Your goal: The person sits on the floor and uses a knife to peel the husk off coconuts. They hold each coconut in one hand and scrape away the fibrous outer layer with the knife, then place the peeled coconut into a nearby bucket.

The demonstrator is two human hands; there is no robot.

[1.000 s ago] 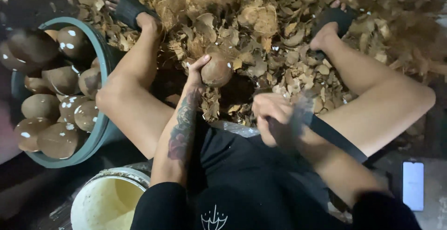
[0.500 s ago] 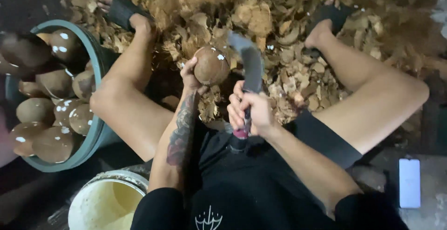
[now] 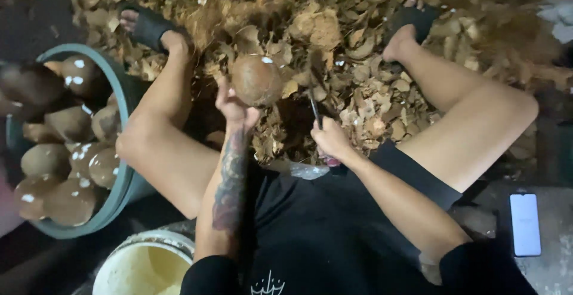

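One round brown coconut [image 3: 256,80], white-nicked on top, sits gripped in the left hand [image 3: 236,105]; right hand [image 3: 330,141] clenches a knife [image 3: 314,107].

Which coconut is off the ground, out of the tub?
The coconut in the left hand, held over the husks; the others lie in the tub.

This looks like a small coconut-processing yard, a rough work spot on the ground and not a home room. A deep heap of husk scraps [image 3: 358,50] covers the floor. A grey tub [image 3: 122,193] is full of peeled coconuts [image 3: 65,157], and a pale bucket [image 3: 143,265] stands near it.
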